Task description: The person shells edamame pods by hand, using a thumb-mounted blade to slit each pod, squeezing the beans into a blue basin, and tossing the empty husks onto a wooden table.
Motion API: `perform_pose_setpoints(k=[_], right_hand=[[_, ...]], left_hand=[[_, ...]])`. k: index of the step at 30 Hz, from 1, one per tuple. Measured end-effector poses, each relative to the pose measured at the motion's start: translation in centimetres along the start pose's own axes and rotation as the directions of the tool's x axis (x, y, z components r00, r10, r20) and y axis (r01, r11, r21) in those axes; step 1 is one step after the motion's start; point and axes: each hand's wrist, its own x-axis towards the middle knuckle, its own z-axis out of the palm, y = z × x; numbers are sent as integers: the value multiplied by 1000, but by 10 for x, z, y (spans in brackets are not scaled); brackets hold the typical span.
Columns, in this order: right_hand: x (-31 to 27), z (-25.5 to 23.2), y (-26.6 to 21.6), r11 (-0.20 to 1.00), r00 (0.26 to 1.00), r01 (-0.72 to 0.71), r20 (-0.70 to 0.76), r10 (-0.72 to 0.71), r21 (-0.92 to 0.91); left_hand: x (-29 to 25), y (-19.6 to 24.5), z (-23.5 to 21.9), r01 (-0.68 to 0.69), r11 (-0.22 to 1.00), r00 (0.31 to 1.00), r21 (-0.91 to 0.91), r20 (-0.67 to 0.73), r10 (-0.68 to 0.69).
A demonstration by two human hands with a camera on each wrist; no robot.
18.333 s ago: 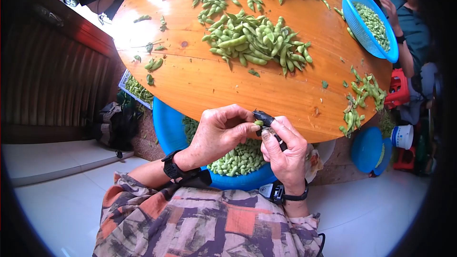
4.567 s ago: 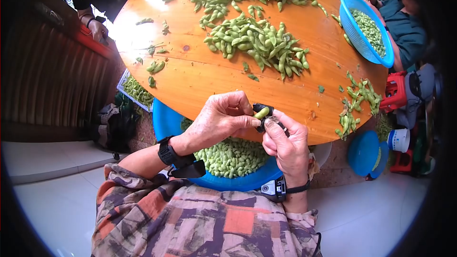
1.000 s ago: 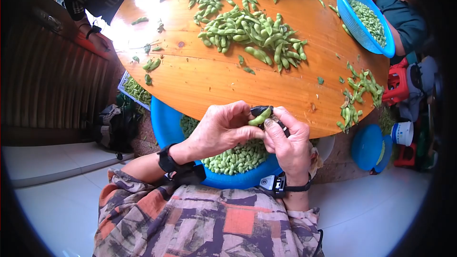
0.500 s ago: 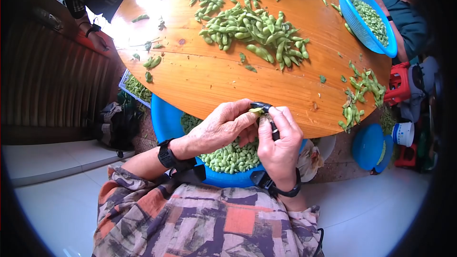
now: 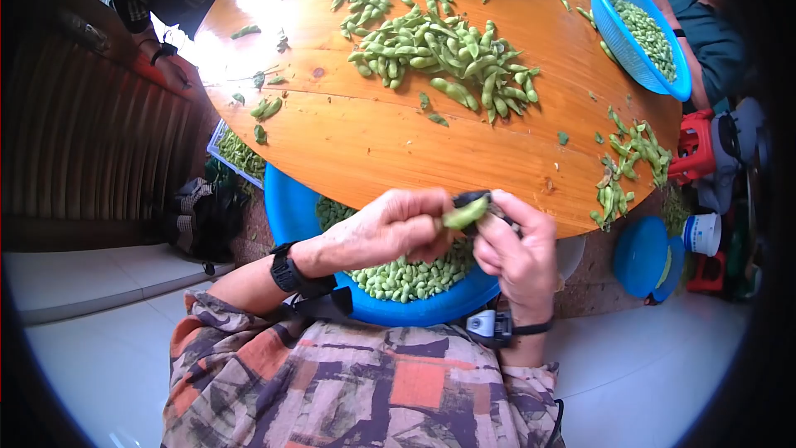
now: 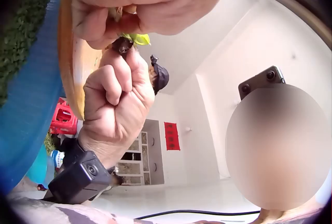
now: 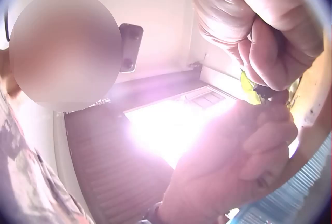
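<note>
Between the two hands, a green soybean pod (image 5: 466, 215) is held over the table's near edge, blurred by motion. My left hand (image 5: 385, 231) pinches one end between thumb and curled fingers. The other end is at the fingertips of my right hand (image 5: 522, 247), which wears a black cover (image 5: 472, 197) on a finger. In the left wrist view, a bit of the pod (image 6: 140, 39) shows beside the dark-tipped fingers; the rest is hidden by the hands. Below the hands, shelled green beans (image 5: 406, 280) fill part of a blue basin (image 5: 282, 203).
The round wooden table (image 5: 332, 145) carries a heap of pods (image 5: 448, 58), with more behind. Loose pods (image 5: 634, 158) lie at its right edge. A blue basket (image 5: 609, 25) of beans tilts at the far right. Two other people sit around. Red stools (image 5: 695, 149) stand at the right.
Half a second ago the fingers covered most of the pod; now more of it shows. The right hand has shifted right and slightly down, and the left hand slightly down.
</note>
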Motion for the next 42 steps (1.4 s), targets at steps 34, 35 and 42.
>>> perform_pose_setpoints(k=[34, 35, 42], right_hand=[[17, 6, 6, 996, 998, 69, 9, -69, 53], [18, 6, 7, 996, 996, 85, 18, -85, 33], [21, -11, 12, 914, 979, -158, 183, 95, 373]], left_hand=[[13, 16, -4, -110, 958, 920, 266, -337, 200], [12, 16, -5, -69, 993, 942, 100, -322, 98], [8, -4, 0, -15, 756, 999, -654, -39, -13]])
